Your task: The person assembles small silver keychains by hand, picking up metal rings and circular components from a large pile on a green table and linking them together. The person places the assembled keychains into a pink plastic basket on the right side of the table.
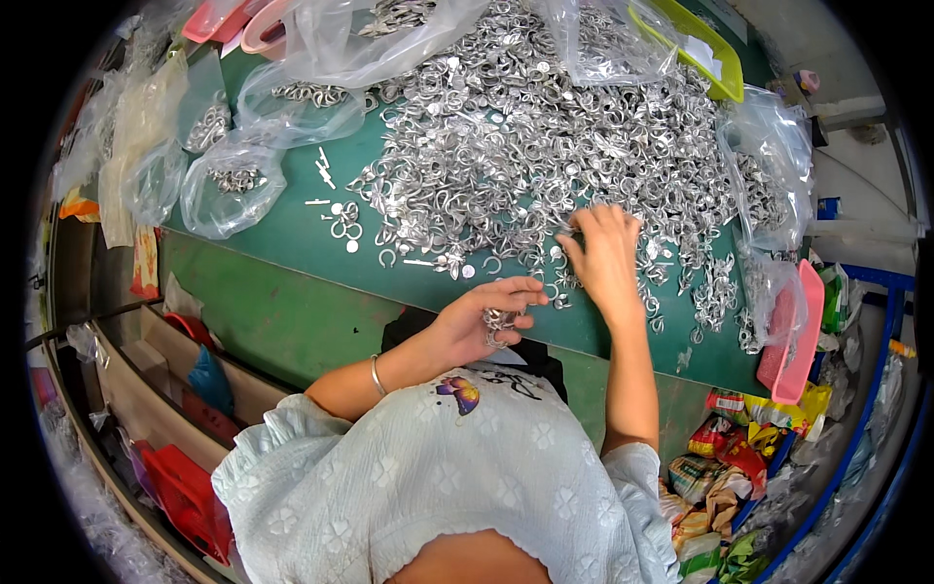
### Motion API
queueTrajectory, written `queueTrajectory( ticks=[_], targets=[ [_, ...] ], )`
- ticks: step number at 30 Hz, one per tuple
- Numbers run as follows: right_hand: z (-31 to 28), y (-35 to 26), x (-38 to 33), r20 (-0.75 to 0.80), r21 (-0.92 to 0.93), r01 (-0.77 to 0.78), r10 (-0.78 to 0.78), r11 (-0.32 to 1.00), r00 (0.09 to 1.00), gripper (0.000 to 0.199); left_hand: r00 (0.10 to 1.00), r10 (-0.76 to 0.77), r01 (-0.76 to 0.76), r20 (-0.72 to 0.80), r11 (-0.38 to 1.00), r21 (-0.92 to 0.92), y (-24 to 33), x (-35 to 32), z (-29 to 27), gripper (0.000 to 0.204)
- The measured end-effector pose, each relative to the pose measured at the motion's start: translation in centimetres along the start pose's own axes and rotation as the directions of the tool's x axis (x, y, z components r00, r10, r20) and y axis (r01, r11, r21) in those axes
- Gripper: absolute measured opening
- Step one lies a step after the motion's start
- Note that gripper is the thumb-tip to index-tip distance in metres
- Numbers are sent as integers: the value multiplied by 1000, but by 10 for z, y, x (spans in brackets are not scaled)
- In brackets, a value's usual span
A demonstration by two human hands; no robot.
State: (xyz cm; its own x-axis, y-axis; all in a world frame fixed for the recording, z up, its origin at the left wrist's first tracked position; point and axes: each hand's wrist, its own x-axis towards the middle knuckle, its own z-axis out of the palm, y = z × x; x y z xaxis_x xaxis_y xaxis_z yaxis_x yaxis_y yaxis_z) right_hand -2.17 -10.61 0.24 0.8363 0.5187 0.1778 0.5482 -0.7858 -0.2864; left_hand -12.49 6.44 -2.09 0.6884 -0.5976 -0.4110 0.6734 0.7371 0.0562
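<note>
A broad heap of small silvery metal rings and curved pieces (506,146) covers most of the green table (292,219). Cupped near the table's front edge, my left hand (477,319) holds several silvery metal rings (500,321) against its palm and curled fingers. My right hand (605,255) reaches down into the near side of the heap, its fingers bent onto the pieces. Whether a piece is pinched between those fingertips cannot be made out. A few loose rings and discs (345,222) and thin white sticks (324,167) lie left of the heap.
Clear plastic bags with metal pieces (233,185) stand on the left; another bag (773,185) lies at the right edge. A pink basket (793,336) sits at the right corner, a lime-green tray (696,49) at the back. Colourful packets (725,448) fill a blue-framed rack below right.
</note>
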Motion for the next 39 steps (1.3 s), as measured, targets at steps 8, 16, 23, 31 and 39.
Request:
queueTrajectory(
  ticks=[8,16,23,31,39],
  targets=[
    [-6,-4,13,-115,33,-18,21,999,993,22,999,6,-5,-44,1000,6,6,-6,-3,27],
    [-8,2,5,75,-61,-17,22,998,997,27,997,5,-3,-75,999,36,6,-9,0,19],
    [-11,5,17,22,47,-110,109,993,994,24,1000,15,-16,20,998,67,7,-9,-8,18],
    [8,-4,31,-127,134,4,14,991,992,6,968,174,-144,-181,976,166,11,-17,19,32],
    [-20,-7,29,209,301,-235,177,924,962,20,995,94,-91,40,994,-58,14,-9,-19,15]
  ],
)
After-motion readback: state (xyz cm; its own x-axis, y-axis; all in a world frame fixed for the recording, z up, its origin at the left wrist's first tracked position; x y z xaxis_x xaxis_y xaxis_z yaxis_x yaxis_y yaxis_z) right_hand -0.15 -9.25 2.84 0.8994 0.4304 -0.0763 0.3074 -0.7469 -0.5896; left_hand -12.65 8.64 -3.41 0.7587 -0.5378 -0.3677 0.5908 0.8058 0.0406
